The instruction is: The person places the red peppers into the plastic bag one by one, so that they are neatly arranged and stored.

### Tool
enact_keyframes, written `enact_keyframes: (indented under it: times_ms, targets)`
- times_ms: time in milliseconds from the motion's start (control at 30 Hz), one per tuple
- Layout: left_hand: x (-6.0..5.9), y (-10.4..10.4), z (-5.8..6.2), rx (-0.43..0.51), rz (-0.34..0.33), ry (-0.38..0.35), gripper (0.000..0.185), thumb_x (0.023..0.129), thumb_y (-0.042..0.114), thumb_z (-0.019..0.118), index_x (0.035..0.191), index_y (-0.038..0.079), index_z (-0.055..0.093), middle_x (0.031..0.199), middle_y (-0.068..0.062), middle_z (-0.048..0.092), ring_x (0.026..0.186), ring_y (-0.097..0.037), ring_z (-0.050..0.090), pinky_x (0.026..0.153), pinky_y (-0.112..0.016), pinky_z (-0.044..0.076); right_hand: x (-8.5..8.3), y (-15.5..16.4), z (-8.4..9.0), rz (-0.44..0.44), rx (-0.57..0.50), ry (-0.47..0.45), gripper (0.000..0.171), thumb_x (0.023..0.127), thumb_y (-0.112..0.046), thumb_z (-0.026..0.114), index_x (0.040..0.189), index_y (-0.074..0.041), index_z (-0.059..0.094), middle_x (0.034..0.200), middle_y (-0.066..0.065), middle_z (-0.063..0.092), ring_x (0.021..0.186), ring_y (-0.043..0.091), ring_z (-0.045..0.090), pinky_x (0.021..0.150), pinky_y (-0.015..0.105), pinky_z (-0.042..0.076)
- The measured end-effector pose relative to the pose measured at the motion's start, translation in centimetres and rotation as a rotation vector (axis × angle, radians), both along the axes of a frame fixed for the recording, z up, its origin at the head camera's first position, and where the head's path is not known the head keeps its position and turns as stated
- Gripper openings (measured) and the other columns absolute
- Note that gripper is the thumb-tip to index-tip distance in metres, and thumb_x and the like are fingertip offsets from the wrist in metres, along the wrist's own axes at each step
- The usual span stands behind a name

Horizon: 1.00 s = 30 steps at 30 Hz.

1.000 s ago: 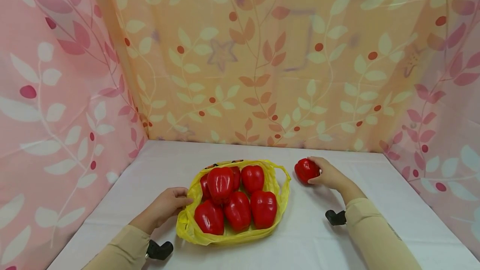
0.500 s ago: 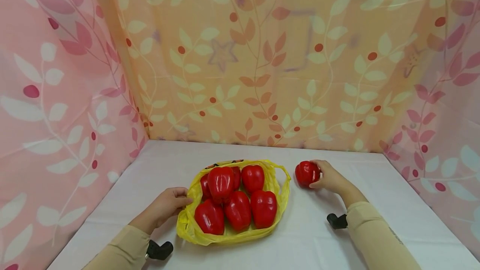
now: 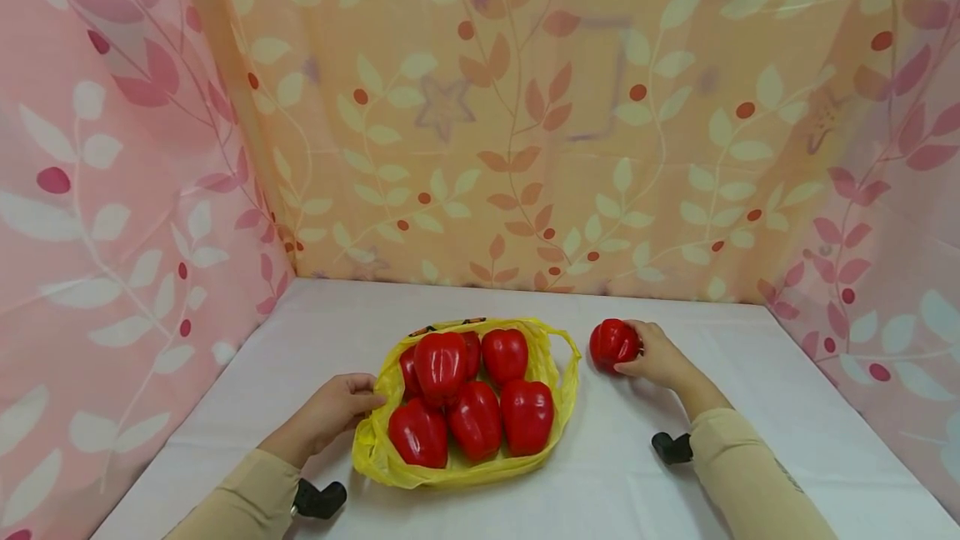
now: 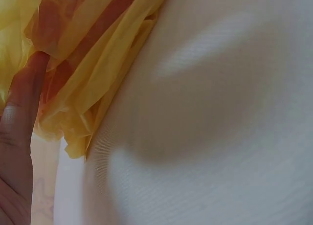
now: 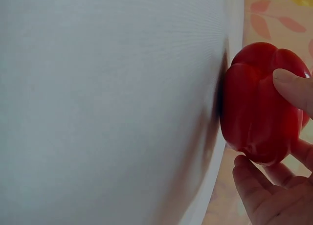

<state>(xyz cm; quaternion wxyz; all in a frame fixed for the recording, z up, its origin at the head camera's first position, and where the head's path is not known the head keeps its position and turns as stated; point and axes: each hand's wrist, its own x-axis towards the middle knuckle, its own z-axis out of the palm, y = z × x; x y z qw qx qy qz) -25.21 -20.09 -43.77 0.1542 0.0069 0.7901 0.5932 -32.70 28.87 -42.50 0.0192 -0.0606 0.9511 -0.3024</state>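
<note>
A white table (image 3: 480, 507) fills the lower half of the head view, walled on three sides by leaf-patterned curtains (image 3: 525, 107), pink at the frame's left and right edges and orange across the back. At lower left, the left hand (image 3: 330, 411) rests on the table with its fingers curled onto the near-left edge of a yellow plastic bag (image 3: 558, 365); the left wrist view shows a finger (image 4: 22, 107) pressed against the thin film. The bag lies open at lower centre, holding a heap of red bell peppers (image 3: 476, 394), about seven as far as can be counted. To the right of the bag and apart from it, a single red bell pepper (image 3: 613, 343) sits on the cloth with the right hand (image 3: 658, 355) wrapped around it, thumb and fingers gripping its sides. Judging by this, one pepper is outside the bag and the rest are inside.
</note>
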Motion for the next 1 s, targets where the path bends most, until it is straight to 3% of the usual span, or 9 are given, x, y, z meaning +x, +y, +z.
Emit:
enact_keyframes:
  times_ms: [367, 667, 1000]
  targets:
    - [-0.1, -0.2, 0.0, -0.002, -0.005, -0.012, 0.034, 0.082, 0.027, 0.067, 0.105, 0.002, 0.061, 0.095, -0.008, 0.063, 0.080, -0.020, 0.059, 0.075, -0.032, 0.053, -0.5, -0.6, -0.4, -0.003, 0.041, 0.067, 0.080, 0.073, -0.022, 0.075, 0.135, 0.003, 0.031, 0.122, 0.025, 0.043, 0.114, 0.042, 0.040, 0.089, 0.056, 0.041]
    - [-0.2, -0.2, 0.0, 0.009, -0.021, 0.001, 0.032, 0.083, 0.026, 0.066, 0.102, 0.001, 0.061, 0.093, -0.008, 0.062, 0.079, -0.019, 0.058, 0.075, -0.030, 0.053, -0.5, -0.5, -0.4, -0.025, 0.064, 0.032, 0.082, 0.073, -0.030, 0.075, 0.136, -0.001, 0.032, 0.129, 0.025, 0.040, 0.116, 0.043, 0.038, 0.086, 0.055, 0.044]
    - [-0.4, -0.2, 0.0, 0.013, -0.017, 0.000, 0.032, 0.082, 0.026, 0.066, 0.101, 0.000, 0.060, 0.093, -0.007, 0.062, 0.080, -0.019, 0.058, 0.075, -0.031, 0.053, -0.3, -0.5, 1.3, 0.008, 0.040, 0.043, 0.083, 0.072, -0.030, 0.075, 0.136, -0.001, 0.032, 0.129, 0.024, 0.041, 0.114, 0.042, 0.041, 0.082, 0.051, 0.048]
